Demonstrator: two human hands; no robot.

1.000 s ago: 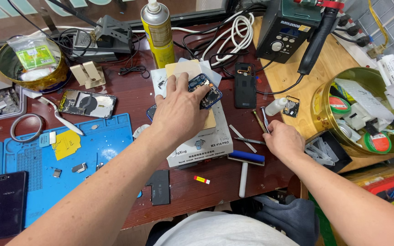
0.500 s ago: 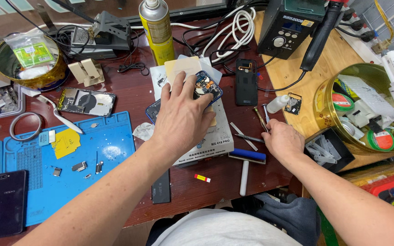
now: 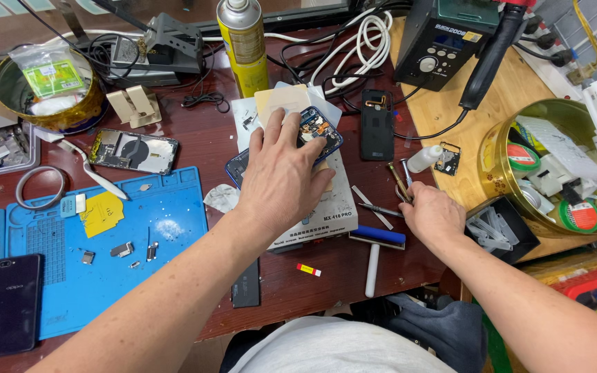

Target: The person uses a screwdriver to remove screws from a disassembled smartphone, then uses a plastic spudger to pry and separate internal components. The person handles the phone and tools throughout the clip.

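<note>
Since a moment ago my left hand (image 3: 281, 173) has flattened out over the opened phone (image 3: 316, 131), fingers spread and pressing it down rather than curled around it. That phone lies on the white heating pad (image 3: 326, 200) in the middle of the table (image 3: 202, 138), its long axis slanting from near-left to far-right, directly under my left palm, so that hand is the nearer one. My right hand (image 3: 431, 215) sits well to the right, closed loosely on thin metal tools (image 3: 399, 181) just beside the pad. Ahead stand a yellow spray can (image 3: 243, 41) and a black back cover (image 3: 377, 124); a blue mat (image 3: 105, 255) lies to the left
</note>
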